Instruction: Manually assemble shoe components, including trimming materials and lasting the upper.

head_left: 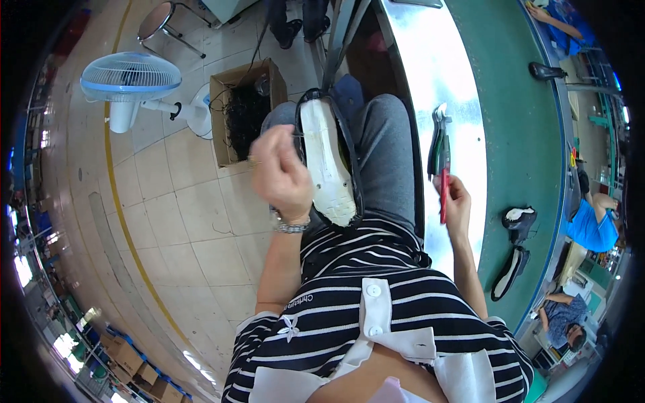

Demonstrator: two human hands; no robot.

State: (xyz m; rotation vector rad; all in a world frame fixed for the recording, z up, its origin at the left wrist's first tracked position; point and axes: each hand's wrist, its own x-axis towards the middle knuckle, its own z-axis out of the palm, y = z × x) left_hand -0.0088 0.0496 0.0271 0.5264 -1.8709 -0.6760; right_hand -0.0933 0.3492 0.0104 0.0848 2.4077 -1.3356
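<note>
An upturned black shoe upper [357, 168] lies across my lap, its long off-white bottom board [326, 151] facing up. My left hand [281, 173] hovers at its left edge with the fingers pinched together. A thin dark bit shows near the fingertips, too small to name. My right hand [458, 205] is over the metal bench top at my right, its fingers closed around a slim red-handled tool [444, 191]. Pliers [435, 144] with dark and green handles lie against that tool, their metal head pointing away from me.
At my right a shiny metal bench top [463, 87] borders a green work surface [500, 134] bearing several shoes [519, 221]. A cardboard box [222, 87] of black scraps, a blue-white fan [131, 80] and a stool [156, 20] stand left. Other people sit at far right.
</note>
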